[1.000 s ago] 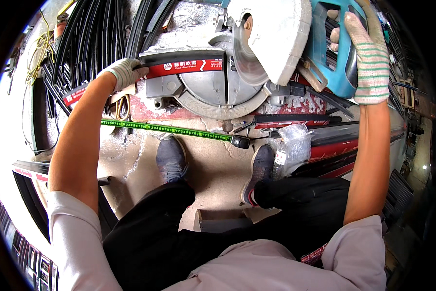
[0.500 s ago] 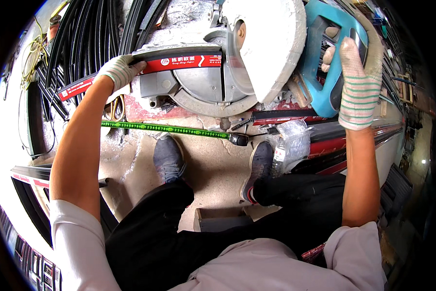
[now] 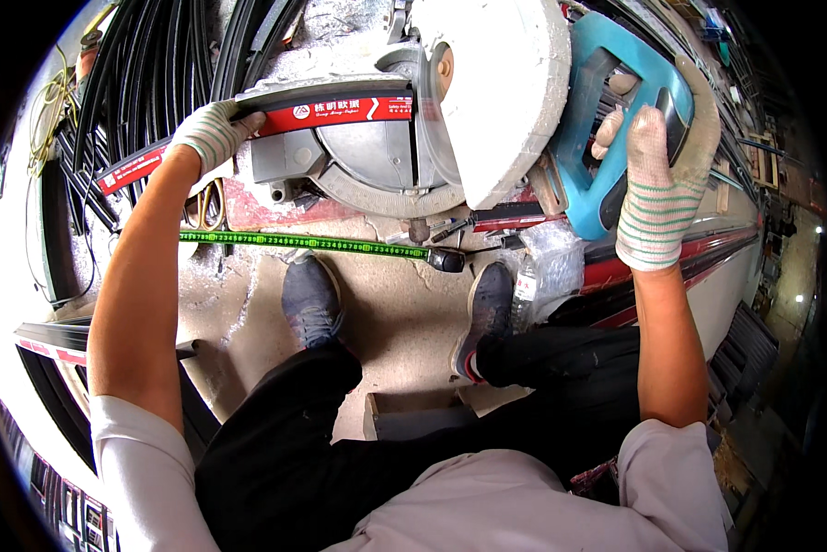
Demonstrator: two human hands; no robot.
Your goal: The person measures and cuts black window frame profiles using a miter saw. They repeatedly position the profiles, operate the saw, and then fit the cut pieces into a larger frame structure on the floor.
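Observation:
My left hand (image 3: 213, 136), in a white glove with green stripes, is closed round a dark profile strip (image 3: 331, 112) faced with red printed film. The strip lies across the grey base of a mitre saw (image 3: 358, 158), its right end by the slot under the blade guard. My right hand (image 3: 657, 198), gloved the same way, wraps the saw's teal handle (image 3: 577, 103), fingertips showing through the handle's opening. The large white dusty guard (image 3: 510, 101) hides most of the blade. In front of the saw stretches a green tape measure (image 3: 312, 243), its black case (image 3: 446, 260) at the right end.
Scissors (image 3: 208, 204) lie under my left wrist. Black profiles (image 3: 147, 74) are bundled at the far left. Bubble wrap (image 3: 556, 256) and a clear bottle (image 3: 523, 293) sit by my right shoe (image 3: 493, 299). More red-faced profiles (image 3: 616, 276) lie at the right.
The saw's handle and guard have come slightly nearer and lower in the picture, with my right hand on the handle. The whole view has shifted a little; my left hand still grips the strip.

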